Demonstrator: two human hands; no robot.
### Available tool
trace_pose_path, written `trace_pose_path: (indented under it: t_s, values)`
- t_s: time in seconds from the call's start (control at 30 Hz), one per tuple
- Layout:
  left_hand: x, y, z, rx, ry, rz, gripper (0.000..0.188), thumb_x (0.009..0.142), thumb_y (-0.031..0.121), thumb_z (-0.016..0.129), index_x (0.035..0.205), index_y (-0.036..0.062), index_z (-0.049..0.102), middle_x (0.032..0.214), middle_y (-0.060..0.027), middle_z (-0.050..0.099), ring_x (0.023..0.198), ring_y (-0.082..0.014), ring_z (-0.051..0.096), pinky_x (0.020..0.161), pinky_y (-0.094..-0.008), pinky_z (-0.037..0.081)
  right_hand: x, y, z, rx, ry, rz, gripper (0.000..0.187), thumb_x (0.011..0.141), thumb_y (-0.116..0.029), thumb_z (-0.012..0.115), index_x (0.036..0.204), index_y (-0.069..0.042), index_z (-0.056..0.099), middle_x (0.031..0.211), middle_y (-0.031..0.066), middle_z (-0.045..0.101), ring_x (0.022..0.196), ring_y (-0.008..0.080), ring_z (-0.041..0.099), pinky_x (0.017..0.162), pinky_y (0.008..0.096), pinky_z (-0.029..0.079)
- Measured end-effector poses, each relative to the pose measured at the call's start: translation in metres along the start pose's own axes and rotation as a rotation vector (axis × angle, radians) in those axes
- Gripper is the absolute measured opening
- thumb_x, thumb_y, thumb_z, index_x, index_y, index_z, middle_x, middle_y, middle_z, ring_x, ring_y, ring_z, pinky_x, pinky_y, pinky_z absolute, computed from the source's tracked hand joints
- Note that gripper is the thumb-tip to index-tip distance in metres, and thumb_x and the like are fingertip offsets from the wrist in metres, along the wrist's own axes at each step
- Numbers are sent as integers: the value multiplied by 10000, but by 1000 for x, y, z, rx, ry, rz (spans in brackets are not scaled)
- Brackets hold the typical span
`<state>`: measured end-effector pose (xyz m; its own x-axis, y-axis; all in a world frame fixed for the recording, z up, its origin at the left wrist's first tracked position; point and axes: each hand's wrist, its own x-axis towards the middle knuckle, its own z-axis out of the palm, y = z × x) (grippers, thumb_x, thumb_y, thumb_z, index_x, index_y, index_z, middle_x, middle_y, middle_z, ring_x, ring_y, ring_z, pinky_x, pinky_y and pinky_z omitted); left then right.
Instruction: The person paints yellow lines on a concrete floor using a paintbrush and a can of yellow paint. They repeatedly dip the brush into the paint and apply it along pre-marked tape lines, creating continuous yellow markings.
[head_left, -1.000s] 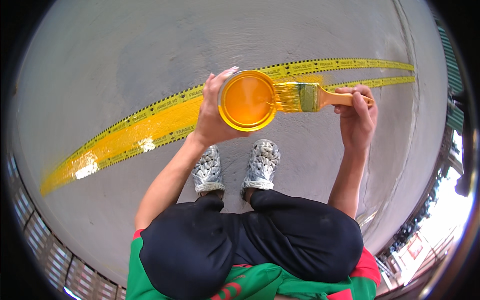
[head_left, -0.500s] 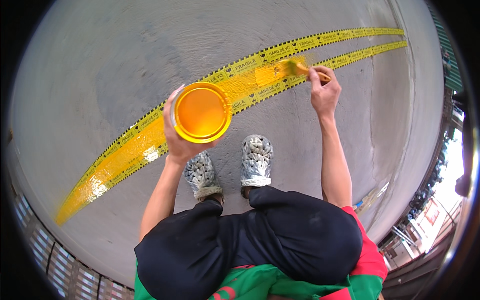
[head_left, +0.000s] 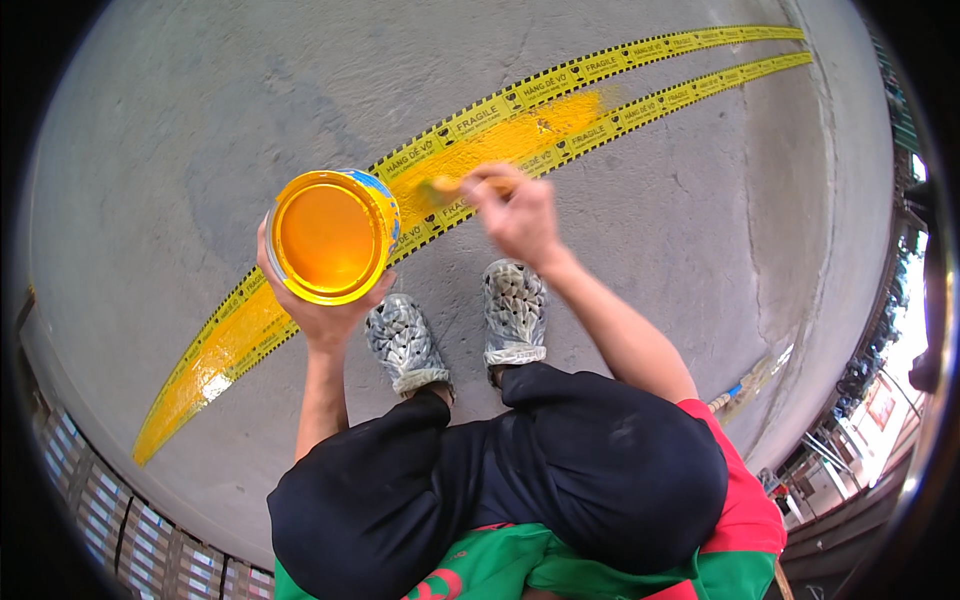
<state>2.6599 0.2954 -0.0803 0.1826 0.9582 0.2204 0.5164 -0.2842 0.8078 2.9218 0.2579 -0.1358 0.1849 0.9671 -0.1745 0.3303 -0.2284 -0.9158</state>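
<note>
My left hand (head_left: 325,312) is wrapped round a can of yellow-orange paint (head_left: 330,240), its open top facing up and its rim coated yellow. A paintbrush (head_left: 490,184) with an orange handle is gripped in my right hand (head_left: 518,218), slightly smeared by motion. Its bristles are over the wet yellow paint stripe (head_left: 500,138) on the floor, just right of the can; whether they touch it I cannot tell. Two strips of yellow and black printed tape, an upper one (head_left: 545,85) and a lower one (head_left: 650,108), border the stripe. Part of the stripe lies hidden behind the can.
Grey concrete floor (head_left: 250,110) spreads around me. My patterned clogs (head_left: 515,310) stand just below the tape. A blue-banded brush-like tool (head_left: 735,390) lies at the right. Stacked slatted pieces (head_left: 130,530) line the lower left, and a wall edge bounds the right.
My right hand has swept the brush left and toward me, from the stripe's right end to near the can. The can has moved left and slightly tilted. Yellow paint covers more around the stripe's right part.
</note>
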Motion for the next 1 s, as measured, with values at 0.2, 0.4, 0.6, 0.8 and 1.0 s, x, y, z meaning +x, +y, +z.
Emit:
trace_pose_path:
  t_s: [0.2,0.4,0.6,0.8,1.0]
  values:
    - [-4,3,-10,53,0,-9,1238,557,354,989,1512,46,264,1400,-129,484,1309,-271,517,1151,-449,385,57,44,-135,-450,507,67,207,984,-195,644,1008,-1,711,759,122,727,607,157,677,521,291,545]
    - [-4,3,-5,32,17,7,1248,560,360,990,1519,48,257,1401,-127,490,1318,-273,512,1160,-457,379,42,40,-83,-744,333,-512,106,926,-83,653,1005,-25,694,827,146,716,717,246,694,645,343,588]
    - [-2,2,-6,67,-2,39,1256,556,385,992,1520,53,258,1416,-127,487,1326,-276,507,1166,-464,376,-4,1,-2,112,18,-153,148,944,-119,689,1016,3,728,924,144,760,800,192,736,688,292,593]
    - [-4,6,-9,-75,7,4,1235,564,363,986,1519,64,263,1421,-123,490,1323,-278,512,1172,-463,368,45,37,-108,-279,467,70,210,972,-179,661,999,22,715,820,111,758,680,144,702,541,266,531]
    - [-4,7,-7,-43,-20,34,1176,614,366,962,1522,75,274,1454,-115,461,1355,-273,484,1173,-455,369,57,73,-112,-622,488,-367,201,945,-217,717,1102,-93,744,837,99,761,646,233,715,621,331,604]
